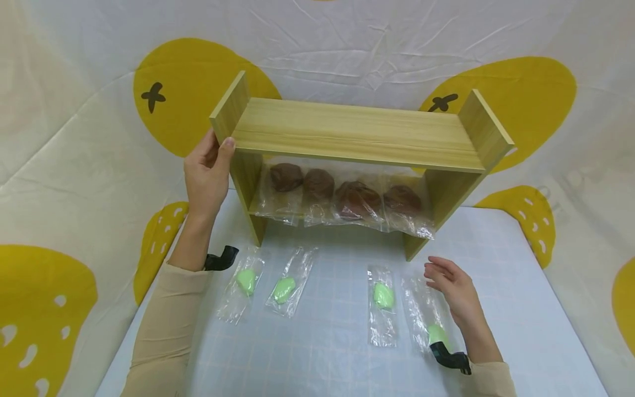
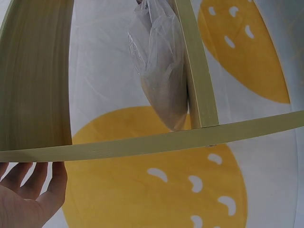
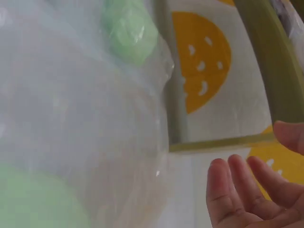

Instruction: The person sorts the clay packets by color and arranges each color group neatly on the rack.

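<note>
A two-tier wooden shelf (image 1: 357,132) stands at the back of the table, with several dark brown lumps in clear bags (image 1: 357,199) lined up on its lower board. My left hand (image 1: 207,171) grips the left side panel of the shelf, thumb at the front edge and fingers on the outer side. In the left wrist view those fingers (image 2: 56,183) touch the panel. My right hand (image 1: 453,289) is over the table in front of the shelf's right side, holding nothing, its fingers loosely bent. Beneath it lies a clear bag with a light green piece (image 1: 437,334).
More clear bags with light green pieces lie on the pale blue tabletop (image 1: 327,353): two on the left, one (image 1: 284,290) nearer the middle, and another (image 1: 383,296) right of centre. A white cloth with yellow shapes (image 1: 337,66) hangs behind and around the table.
</note>
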Demonstrator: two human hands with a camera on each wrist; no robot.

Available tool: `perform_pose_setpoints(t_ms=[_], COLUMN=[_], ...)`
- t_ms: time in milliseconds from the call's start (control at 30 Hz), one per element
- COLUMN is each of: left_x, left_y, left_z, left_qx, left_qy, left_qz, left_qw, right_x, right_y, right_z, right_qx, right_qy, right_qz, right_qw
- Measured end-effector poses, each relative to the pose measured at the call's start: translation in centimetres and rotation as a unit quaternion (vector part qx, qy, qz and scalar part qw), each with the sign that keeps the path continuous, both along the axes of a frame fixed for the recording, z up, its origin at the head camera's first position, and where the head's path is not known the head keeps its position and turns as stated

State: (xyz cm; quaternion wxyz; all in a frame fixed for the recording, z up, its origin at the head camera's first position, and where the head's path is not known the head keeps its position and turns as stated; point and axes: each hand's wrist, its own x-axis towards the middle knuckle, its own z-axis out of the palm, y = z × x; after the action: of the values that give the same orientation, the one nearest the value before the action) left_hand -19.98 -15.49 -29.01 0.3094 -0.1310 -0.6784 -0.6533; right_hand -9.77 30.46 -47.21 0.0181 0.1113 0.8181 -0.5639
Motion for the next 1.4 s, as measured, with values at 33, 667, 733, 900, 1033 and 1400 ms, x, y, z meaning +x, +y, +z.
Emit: perform_pose_setpoints(t_ms=[33, 667, 733, 900, 1033, 1400], left_x=[0.0, 0.2, 0.2, 0.0, 0.0, 0.1], left_y=[0.0, -0.1, -0.1, 0.0, 0.0, 0.1], left_z=[0.0, 0.1, 0.1, 0.0, 0.0, 0.0], left_qx=[0.001, -0.001, 0.001, -0.001, -0.005, -0.005], left_qy=[0.0, 0.003, 0.005, 0.008, 0.004, 0.001], left_qz=[0.0, 0.002, -0.001, -0.003, 0.001, 0.0], left_qw=[1.0, 1.0, 1.0, 1.0, 1.0, 1.0], right_x=[0.1, 3.0, 3.1, 3.5, 3.7, 3.7], right_y=[0.4, 4.9, 4.8, 4.6, 4.5, 3.5], right_z=[-0.1, -2.5, -2.5, -2.6, -3.0, -3.2], right_qx=[0.019, 0.146, 0.146, 0.168, 0.226, 0.24], right_qy=[-0.008, -0.189, -0.198, -0.19, -0.167, -0.133], right_qz=[0.005, 0.088, 0.094, 0.103, 0.13, 0.146], right_qw=[1.0, 0.967, 0.965, 0.962, 0.951, 0.95])
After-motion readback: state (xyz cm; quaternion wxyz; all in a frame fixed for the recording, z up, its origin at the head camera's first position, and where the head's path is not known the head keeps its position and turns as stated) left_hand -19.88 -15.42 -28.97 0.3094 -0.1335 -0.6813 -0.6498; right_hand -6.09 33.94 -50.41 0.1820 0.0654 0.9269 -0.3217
